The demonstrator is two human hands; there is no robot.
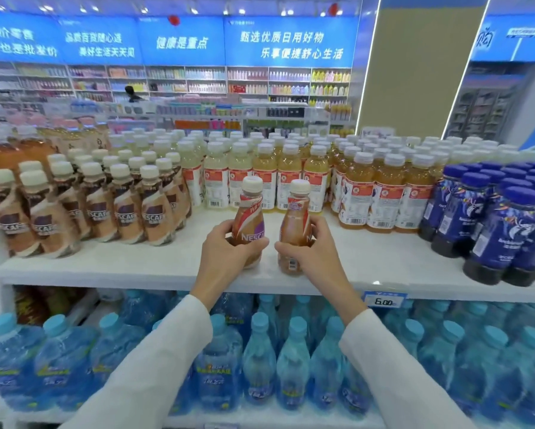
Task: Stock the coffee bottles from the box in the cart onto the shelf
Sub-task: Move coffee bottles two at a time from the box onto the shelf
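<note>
Stocked coffee rows (99,209) stand at nine o'clock of the hands, juice bottles (291,178) at twelve, blue bottles (492,218) at three, and water bottles (260,360) at six on the tier below. The left hand (226,249) grips the left bottle (249,218) and the right hand (309,249) grips the right bottle (297,218), upright, just beside each other, at the bare front of the white shelf (136,267). Both bottles are tan with cream caps. Fingers hide their lower labels, and whether their bases touch the shelf is unclear.
</note>
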